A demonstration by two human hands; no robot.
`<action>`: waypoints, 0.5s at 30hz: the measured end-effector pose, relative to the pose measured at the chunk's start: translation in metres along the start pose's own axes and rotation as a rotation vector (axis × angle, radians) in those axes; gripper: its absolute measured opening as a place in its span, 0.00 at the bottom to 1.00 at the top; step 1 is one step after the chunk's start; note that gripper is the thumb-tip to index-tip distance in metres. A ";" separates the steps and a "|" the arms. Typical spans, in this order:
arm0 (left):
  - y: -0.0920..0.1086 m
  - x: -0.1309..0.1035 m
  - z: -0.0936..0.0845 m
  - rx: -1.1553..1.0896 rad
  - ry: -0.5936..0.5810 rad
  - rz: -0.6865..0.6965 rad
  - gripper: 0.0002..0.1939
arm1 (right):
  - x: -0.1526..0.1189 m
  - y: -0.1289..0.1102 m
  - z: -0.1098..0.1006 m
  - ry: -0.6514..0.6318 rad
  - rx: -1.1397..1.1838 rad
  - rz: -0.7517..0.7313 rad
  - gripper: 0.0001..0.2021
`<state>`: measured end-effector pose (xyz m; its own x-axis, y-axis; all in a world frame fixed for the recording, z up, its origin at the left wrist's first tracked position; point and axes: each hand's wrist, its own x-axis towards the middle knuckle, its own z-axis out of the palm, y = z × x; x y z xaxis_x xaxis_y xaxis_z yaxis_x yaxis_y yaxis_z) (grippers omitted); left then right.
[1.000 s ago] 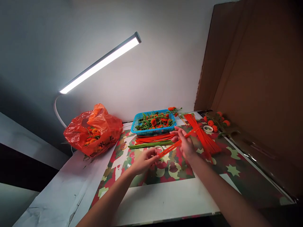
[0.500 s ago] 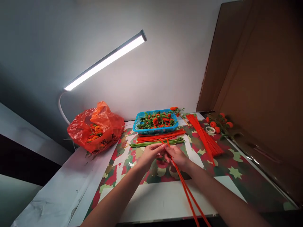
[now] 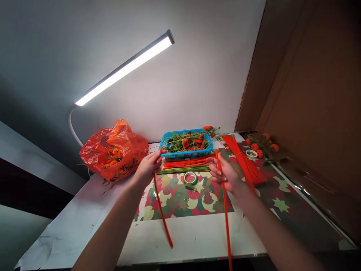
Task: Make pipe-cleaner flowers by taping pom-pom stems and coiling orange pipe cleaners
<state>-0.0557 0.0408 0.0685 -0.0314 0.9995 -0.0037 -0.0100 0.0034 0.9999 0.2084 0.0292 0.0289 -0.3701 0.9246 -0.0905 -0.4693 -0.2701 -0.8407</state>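
Note:
My left hand point(image 3: 149, 165) is closed on one orange pipe cleaner point(image 3: 160, 207), which hangs down toward the front of the table. My right hand point(image 3: 224, 171) grips another orange pipe cleaner point(image 3: 226, 218), whose lower end runs past the table's front edge. The hands are apart. Between them a roll of tape point(image 3: 190, 178) lies on the patterned sheet. Behind it are green stems point(image 3: 183, 170) and a row of orange pipe cleaners point(image 3: 183, 163). A tied orange bundle point(image 3: 244, 162) lies beyond my right hand.
A blue basket point(image 3: 186, 154) of orange flowers stands by the wall. To its left sits a red plastic bag point(image 3: 113, 150) with flowers, under a lit lamp point(image 3: 124, 71). At right are another tape roll point(image 3: 251, 153), loose orange flowers point(image 3: 258, 150) and a cardboard panel point(image 3: 313, 90).
My hands have moved apart, left and right, each with one of the two orange pipe cleaners that were together. The tape roll between them has come into view.

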 end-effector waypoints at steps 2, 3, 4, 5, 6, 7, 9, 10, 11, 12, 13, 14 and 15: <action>0.008 -0.002 -0.015 0.334 0.084 0.201 0.17 | -0.004 -0.013 -0.005 -0.007 -0.035 -0.074 0.21; 0.010 -0.004 -0.019 0.503 0.119 0.290 0.16 | -0.006 -0.018 -0.007 0.016 -0.071 -0.131 0.19; 0.011 -0.007 -0.021 0.665 0.147 0.356 0.14 | -0.008 -0.023 -0.008 0.041 -0.118 -0.189 0.17; 0.012 -0.010 -0.021 0.816 0.169 0.408 0.13 | -0.011 -0.028 -0.008 0.073 -0.176 -0.256 0.17; 0.012 -0.013 -0.020 0.951 0.186 0.448 0.11 | -0.015 -0.032 -0.008 0.118 -0.244 -0.337 0.17; 0.011 -0.015 -0.018 1.074 0.225 0.495 0.10 | -0.020 -0.038 -0.007 0.161 -0.330 -0.424 0.17; 0.007 -0.018 -0.012 1.229 0.297 0.643 0.10 | -0.034 -0.051 -0.003 0.239 -0.580 -0.593 0.16; 0.004 -0.018 -0.008 1.268 0.302 0.702 0.10 | -0.042 -0.059 0.001 0.294 -0.764 -0.665 0.15; 0.000 -0.018 -0.005 1.285 0.291 0.735 0.10 | -0.050 -0.066 0.005 0.372 -0.960 -0.748 0.13; -0.004 -0.019 0.000 1.285 0.275 0.739 0.10 | -0.057 -0.071 0.009 0.412 -1.124 -0.840 0.10; -0.010 -0.019 0.005 1.268 0.251 0.722 0.10 | -0.062 -0.075 0.014 0.427 -1.233 -0.934 0.09; -0.017 -0.021 0.011 1.234 0.215 0.695 0.10 | -0.065 -0.074 0.019 0.389 -1.314 -0.971 0.09; -0.024 -0.023 0.017 1.180 0.164 0.672 0.10 | -0.065 -0.070 0.023 0.324 -1.355 -0.999 0.10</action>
<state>-0.0375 0.0186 0.0448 0.1907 0.8043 0.5629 0.9019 -0.3699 0.2230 0.2469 -0.0181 0.1059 -0.1328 0.6389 0.7578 0.6254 0.6471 -0.4360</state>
